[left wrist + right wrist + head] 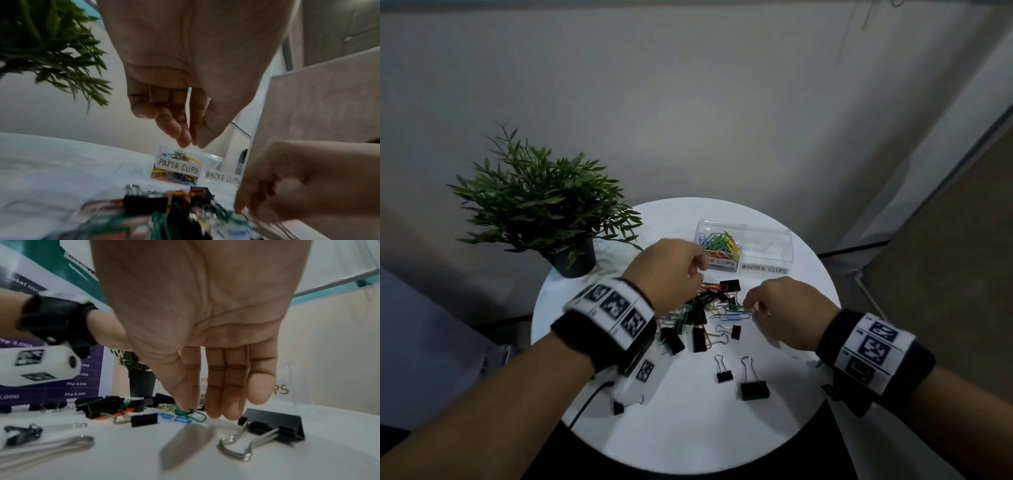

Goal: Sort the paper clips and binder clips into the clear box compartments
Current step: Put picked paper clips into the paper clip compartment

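Note:
A clear box (pixel 767 240) stands at the back of the round white table (pixel 688 428). Its left compartment, labelled PAPER CLIPS (pixel 177 167), holds coloured paper clips (pixel 720 245); the right one, labelled BINDER CLIPS, looks empty. A mixed pile of clips (pixel 702 308) lies in front of it. My left hand (pixel 697 270) hovers between pile and box, fingertips (pixel 185 142) bunched downward with nothing visible in them. At the pile's right edge, my right hand (pixel 751 310) pinches a green paper clip (pixel 197 416) between thumb and index finger, still low over the table.
A potted plant (pixel 544 205) stands at the table's back left. Two black binder clips (pixel 754 389) lie apart near the front, a small one (pixel 619 407) at the left edge beside a black cable (pixel 589 401). A large binder clip (pixel 273 425) sits just right of my right fingers.

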